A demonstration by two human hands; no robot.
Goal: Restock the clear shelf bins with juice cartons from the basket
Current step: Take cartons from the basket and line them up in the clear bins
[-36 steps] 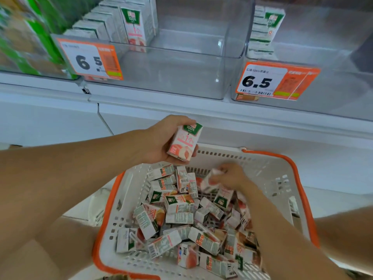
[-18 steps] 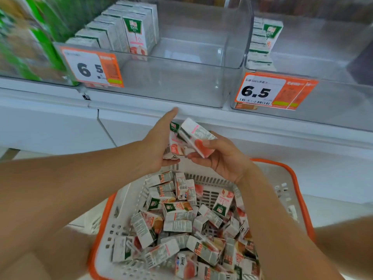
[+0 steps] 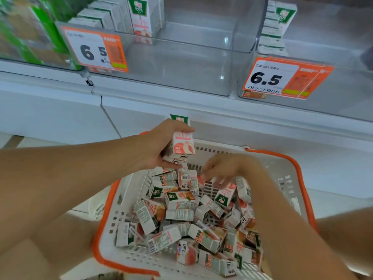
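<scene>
My left hand point(image 3: 155, 146) grips two small pink-and-white juice cartons point(image 3: 182, 142) upright, above the far rim of the white basket with orange trim point(image 3: 109, 211). Several more cartons point(image 3: 179, 205) lie jumbled inside it. My right hand point(image 3: 224, 170) reaches down into the pile at the far end, its fingers spread and touching a pink carton with a green label point(image 3: 225, 196); the hand looks blurred. Above, the middle clear shelf bin point(image 3: 181, 67) holds a few upright cartons point(image 3: 141, 17) at its back left.
A second clear bin point(image 3: 343, 81) on the right holds a stack of cartons point(image 3: 278, 25) at its back left. Orange price tags reading 6.5 point(image 3: 94, 51) point(image 3: 282, 77) hang on the bin fronts. Green packages point(image 3: 30, 33) fill the bin at far left. The white shelf ledge point(image 3: 201, 110) runs below the bins.
My right hand passed its carton to my left hand, then dropped back into the basket. My left hand now holds two cartons, slightly lower. The view moved closer to the shelf.
</scene>
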